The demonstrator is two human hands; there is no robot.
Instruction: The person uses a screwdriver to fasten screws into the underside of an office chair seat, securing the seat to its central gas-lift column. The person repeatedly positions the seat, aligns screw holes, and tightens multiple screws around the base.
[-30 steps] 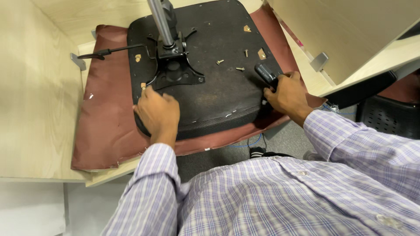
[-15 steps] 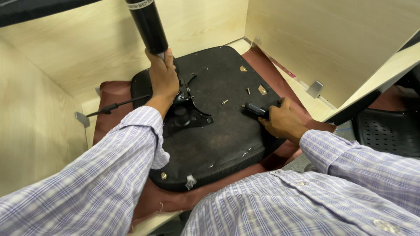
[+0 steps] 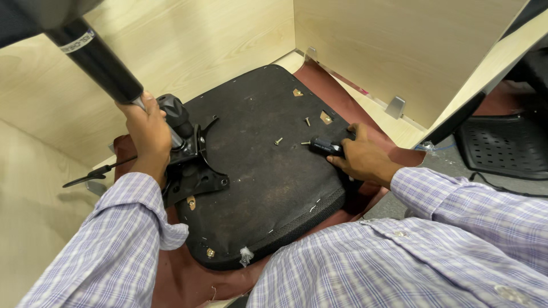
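Note:
An upturned office chair seat (image 3: pixel 268 182) lies with its black fabric underside up on a maroon cushion. My left hand (image 3: pixel 148 128) grips the gas lift column (image 3: pixel 103 65) where it enters the black metal mechanism plate (image 3: pixel 191 171). My right hand (image 3: pixel 359 157) rests on the seat's right side, closed around a black-handled screwdriver (image 3: pixel 326 148). Loose screws (image 3: pixel 278 140) lie on the seat just left of the tool's tip, and two small metal brackets (image 3: pixel 325 117) sit further back.
Light wooden panels (image 3: pixel 394 45) wall in the seat at the back, left and right. A thin black lever (image 3: pixel 94 174) sticks out left of the mechanism. A black chair base part (image 3: pixel 502 148) lies on the floor at the right.
My left hand went from resting on the seat's near edge up to the gas lift column and holds it. My right hand stayed on the right side with the screwdriver. The view tilted closer.

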